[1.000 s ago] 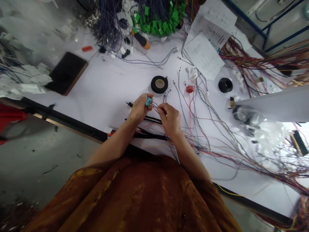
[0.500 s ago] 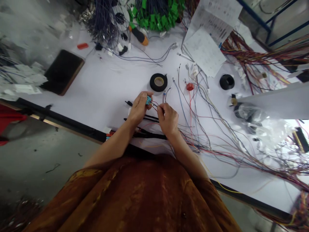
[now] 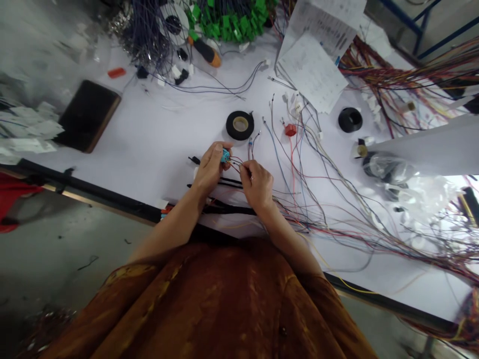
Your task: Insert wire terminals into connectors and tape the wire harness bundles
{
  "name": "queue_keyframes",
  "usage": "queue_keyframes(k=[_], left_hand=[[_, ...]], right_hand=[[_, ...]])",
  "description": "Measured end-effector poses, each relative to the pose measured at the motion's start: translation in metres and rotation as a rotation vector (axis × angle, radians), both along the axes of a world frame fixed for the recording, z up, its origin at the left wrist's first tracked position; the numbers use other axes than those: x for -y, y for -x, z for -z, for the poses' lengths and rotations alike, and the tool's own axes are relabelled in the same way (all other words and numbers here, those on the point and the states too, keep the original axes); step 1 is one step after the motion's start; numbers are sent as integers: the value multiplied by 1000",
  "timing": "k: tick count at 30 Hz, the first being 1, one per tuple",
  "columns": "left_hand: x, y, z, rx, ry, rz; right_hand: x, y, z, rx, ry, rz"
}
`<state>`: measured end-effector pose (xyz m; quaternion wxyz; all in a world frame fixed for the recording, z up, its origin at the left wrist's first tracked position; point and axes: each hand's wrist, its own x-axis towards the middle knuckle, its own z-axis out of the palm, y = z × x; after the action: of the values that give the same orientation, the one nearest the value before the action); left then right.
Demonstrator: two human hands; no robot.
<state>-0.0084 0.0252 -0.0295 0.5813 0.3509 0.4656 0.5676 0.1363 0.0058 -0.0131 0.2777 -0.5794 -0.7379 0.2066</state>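
My left hand (image 3: 209,167) is closed round a small blue connector (image 3: 225,155), held just above the white table (image 3: 149,139). My right hand (image 3: 257,184) pinches thin wires (image 3: 236,162) that run into the connector's right side. The two hands are close together near the table's front edge. Black sleeved cables (image 3: 228,209) lie on the table under my wrists. A black tape roll (image 3: 240,124) sits just beyond the connector.
Loose coloured wires (image 3: 318,174) fan out to the right. A red connector (image 3: 290,130), a second black roll (image 3: 350,119), paper sheets (image 3: 312,72), green connectors (image 3: 232,25), an orange-handled screwdriver (image 3: 205,50) and a dark phone (image 3: 88,115) lie on the table. Clear plastic bags (image 3: 407,189) are at right.
The view has drifted slightly, so everything sits a little lower-left. My hands stay together on the blue connector and wires, with only small finger movement.
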Motion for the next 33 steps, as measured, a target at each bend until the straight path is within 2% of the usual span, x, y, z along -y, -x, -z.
queue_keyframes(k=[6,14,22,33], left_hand=[[0,-1,-5,53,25,-13],[-1,-1,-3,52,31,-25],[0,0,-1,4,-1,-2],[2,-1,1,-66,-2,51]], right_hand=[[-1,1,0,-28,8,6],[2,1,2,8,33,0],[1,2,2,-1,34,35],[-3,5,8,-58,13,-30]])
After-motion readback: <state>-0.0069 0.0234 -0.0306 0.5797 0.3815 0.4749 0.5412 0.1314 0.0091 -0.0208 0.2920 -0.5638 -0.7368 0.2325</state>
